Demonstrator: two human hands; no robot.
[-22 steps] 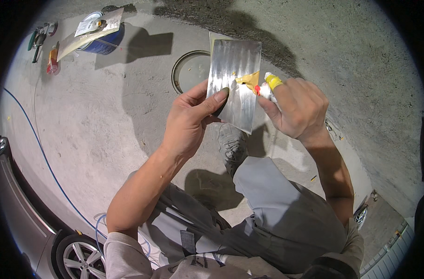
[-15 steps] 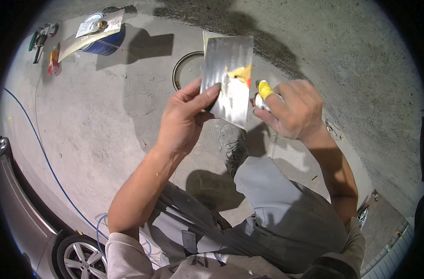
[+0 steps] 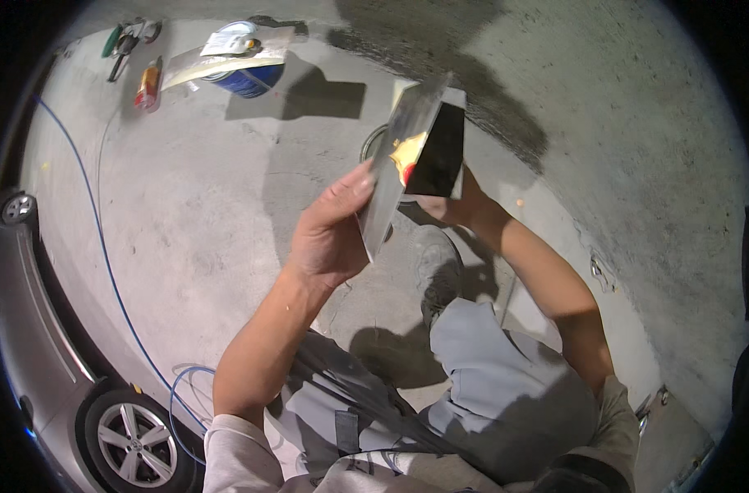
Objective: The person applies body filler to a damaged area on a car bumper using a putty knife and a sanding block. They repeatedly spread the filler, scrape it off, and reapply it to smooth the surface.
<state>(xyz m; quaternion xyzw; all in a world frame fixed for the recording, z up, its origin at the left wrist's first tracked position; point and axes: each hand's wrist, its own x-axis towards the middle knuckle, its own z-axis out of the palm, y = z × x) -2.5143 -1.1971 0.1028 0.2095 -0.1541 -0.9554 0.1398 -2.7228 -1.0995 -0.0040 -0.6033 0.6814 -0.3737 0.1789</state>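
My left hand [image 3: 333, 226] grips a thin metal putty spreader [image 3: 382, 189], thumb on its face, and the blade is tilted almost edge-on. On the blade sits a lump of yellow putty [image 3: 408, 153] with a red dab [image 3: 408, 173] of paste at its lower end. Right against that lump stands a second flat blade [image 3: 440, 148], dark-faced with a pale edge. My right hand [image 3: 456, 201] is closed at the dark blade's lower end; most of its fingers are hidden behind it. A cream-coated corner shows beyond the blades.
A blue can [image 3: 255, 80] at the far left bears a smeared sheet [image 3: 226, 66] with a white packet on it. An orange-red bottle [image 3: 147, 85] and a green-and-black tool [image 3: 124, 48] lie beside it. A blue hose [image 3: 103, 238] runs past a parked car [image 3: 41, 312]. A concrete wall [image 3: 621, 123] rises on the right.
The spreader has turned from face-on to nearly edge-on. My right hand has moved left behind the dark blade, and the small white thing it held is out of sight. The view has shifted left.
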